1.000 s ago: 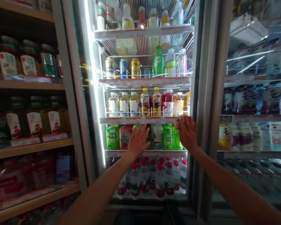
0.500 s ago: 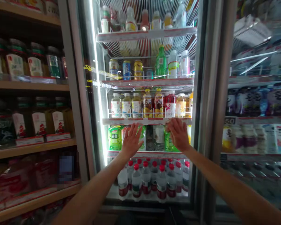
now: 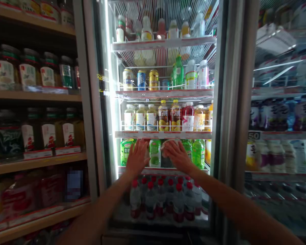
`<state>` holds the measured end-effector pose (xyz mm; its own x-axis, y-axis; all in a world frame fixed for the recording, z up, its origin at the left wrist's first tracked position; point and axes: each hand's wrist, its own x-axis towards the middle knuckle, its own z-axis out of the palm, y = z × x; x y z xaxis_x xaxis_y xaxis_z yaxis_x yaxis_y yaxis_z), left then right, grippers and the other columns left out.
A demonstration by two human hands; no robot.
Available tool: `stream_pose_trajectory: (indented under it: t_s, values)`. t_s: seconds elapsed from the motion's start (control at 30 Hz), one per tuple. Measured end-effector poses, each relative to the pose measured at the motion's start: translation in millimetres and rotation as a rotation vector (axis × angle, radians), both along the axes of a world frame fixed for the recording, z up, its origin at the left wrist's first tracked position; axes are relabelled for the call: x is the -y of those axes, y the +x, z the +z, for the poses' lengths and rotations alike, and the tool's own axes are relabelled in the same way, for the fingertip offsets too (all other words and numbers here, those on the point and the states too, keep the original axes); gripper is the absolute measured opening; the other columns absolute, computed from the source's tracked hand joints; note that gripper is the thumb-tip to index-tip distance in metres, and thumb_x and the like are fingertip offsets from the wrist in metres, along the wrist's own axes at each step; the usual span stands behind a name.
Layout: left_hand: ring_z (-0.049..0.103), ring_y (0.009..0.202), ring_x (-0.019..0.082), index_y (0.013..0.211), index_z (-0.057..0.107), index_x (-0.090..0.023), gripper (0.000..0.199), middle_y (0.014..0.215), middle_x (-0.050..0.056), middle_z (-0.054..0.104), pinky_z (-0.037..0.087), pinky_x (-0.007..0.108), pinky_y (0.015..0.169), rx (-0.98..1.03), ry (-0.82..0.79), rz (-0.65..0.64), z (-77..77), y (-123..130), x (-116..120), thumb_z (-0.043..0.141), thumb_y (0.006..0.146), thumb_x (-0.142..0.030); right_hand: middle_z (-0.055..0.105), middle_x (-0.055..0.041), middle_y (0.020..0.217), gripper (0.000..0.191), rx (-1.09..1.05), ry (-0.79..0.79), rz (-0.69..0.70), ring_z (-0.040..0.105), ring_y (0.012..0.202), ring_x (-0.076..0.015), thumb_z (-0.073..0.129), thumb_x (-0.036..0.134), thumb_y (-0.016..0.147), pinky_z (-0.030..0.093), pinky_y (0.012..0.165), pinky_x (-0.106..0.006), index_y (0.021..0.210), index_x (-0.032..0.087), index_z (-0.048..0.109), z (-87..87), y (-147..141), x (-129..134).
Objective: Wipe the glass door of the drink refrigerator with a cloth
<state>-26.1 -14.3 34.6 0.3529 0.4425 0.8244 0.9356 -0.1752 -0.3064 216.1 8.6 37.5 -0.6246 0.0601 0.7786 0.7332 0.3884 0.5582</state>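
My left hand (image 3: 137, 158) is raised before the lower drinks shelf of a lit cooler, palm forward, its fingers stretched out with nothing in them. It hides part of the row between a green bottle (image 3: 126, 149) and another green bottle (image 3: 155, 153). My right hand (image 3: 177, 156) is held out with fingers extended, just right of that second bottle, and covers a pale item whose kind I cannot make out. Whether its fingertips touch this item cannot be told. More green bottles (image 3: 199, 154) stand right of it.
Red-capped water bottles (image 3: 178, 200) fill the cooler's bottom. A shelf rail (image 3: 163, 134) with juice and tea bottles runs above my hands. Metal door frames (image 3: 241, 102) flank the right side. Wooden shelves (image 3: 35, 95) with jars stand at left.
My right hand has moved left and slightly down, uncovering green bottles at the right. My left hand has shifted slightly left. The camera view has moved a little.
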Motion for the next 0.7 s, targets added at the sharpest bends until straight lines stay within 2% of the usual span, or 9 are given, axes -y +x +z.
stream_pose_trajectory:
  t_s: [0.07,0.1,0.23,0.3,0.37,0.47,0.53,0.6,0.7]
  values:
    - [0.018,0.137,0.028,0.137,0.035,-0.014,0.063,0.146,0.014,0.027,0.022,0.049,0.109,-0.007,0.002,0.007,-0.5,-9,0,0.051,0.081,-0.04,0.048,-0.0025,0.136,0.042,0.091,0.007,0.029,0.028,0.134,-0.022,0.047,0.016,0.084,0.013,0.112,-0.048,0.126,0.025,0.05,-8.7,-4,1]
    - [0.019,0.137,0.028,0.136,0.036,-0.014,0.063,0.146,0.014,0.028,0.023,0.049,0.109,-0.007,0.001,0.014,-0.2,-12,0,0.052,0.081,-0.04,0.048,-0.0022,0.136,0.042,0.095,0.008,0.034,0.029,0.133,-0.0219,0.046,0.017,0.085,0.014,0.112,-0.047,0.125,0.025,0.05,-5.4,-6,1]
    - [0.018,0.137,0.029,0.137,0.034,-0.013,0.064,0.147,0.015,0.026,0.021,0.049,0.109,-0.001,-0.011,0.049,2.1,-21,1,0.052,0.081,-0.039,0.042,-0.005,0.14,0.043,-0.102,0.003,-0.002,0.024,0.136,-0.0243,0.045,0.017,0.085,0.014,0.111,-0.051,0.128,0.023,0.048,38.8,-25,-6]
    - [0.016,0.138,0.028,0.138,0.032,-0.012,0.065,0.147,0.015,0.024,0.021,0.049,0.11,0.002,-0.021,0.06,2.7,-24,3,0.051,0.082,-0.039,0.04,-0.0066,0.142,0.044,-0.178,-0.009,-0.012,0.021,0.137,-0.0249,0.045,0.016,0.085,0.014,0.11,-0.053,0.129,0.022,0.046,50.8,-35,-9]
    - [0.015,0.138,0.028,0.138,0.031,-0.012,0.066,0.148,0.015,0.023,0.022,0.049,0.109,0.002,-0.03,0.068,2.9,-27,5,0.051,0.082,-0.041,0.04,-0.0062,0.142,0.045,-0.13,-0.022,0.007,0.02,0.137,-0.0244,0.045,0.015,0.085,0.013,0.111,-0.053,0.129,0.022,0.046,42.8,-40,-10]
    - [0.017,0.138,0.028,0.138,0.031,-0.014,0.066,0.147,0.015,0.025,0.023,0.05,0.109,-0.011,-0.033,0.083,3.3,-36,7,0.05,0.082,-0.042,0.042,-0.0044,0.141,0.046,0.084,-0.036,0.061,0.024,0.136,-0.023,0.048,0.017,0.084,0.015,0.111,-0.05,0.129,0.024,0.046,12.1,-39,-8]
    - [0.018,0.137,0.028,0.138,0.032,-0.014,0.065,0.146,0.014,0.027,0.023,0.049,0.109,-0.027,-0.022,0.087,3.7,-41,6,0.049,0.082,-0.042,0.042,-0.0032,0.141,0.046,0.188,-0.04,0.087,0.026,0.135,-0.0219,0.049,0.018,0.084,0.017,0.111,-0.049,0.129,0.026,0.046,1.9,-37,-9]
    - [0.019,0.137,0.027,0.139,0.031,-0.015,0.065,0.146,0.014,0.028,0.022,0.048,0.11,-0.041,-0.012,0.082,3.8,-45,5,0.049,0.083,-0.042,0.042,-0.0022,0.14,0.046,0.183,-0.026,0.091,0.028,0.134,-0.0214,0.048,0.018,0.085,0.017,0.111,-0.049,0.129,0.027,0.046,9.0,-40,-10]
    - [0.017,0.137,0.027,0.139,0.03,-0.015,0.066,0.146,0.014,0.027,0.02,0.048,0.11,-0.041,-0.01,0.074,3.6,-47,3,0.05,0.082,-0.043,0.041,-0.0032,0.141,0.045,0.031,-0.001,0.054,0.027,0.134,-0.0237,0.046,0.017,0.086,0.015,0.111,-0.05,0.13,0.025,0.046,33.6,-53,-12]
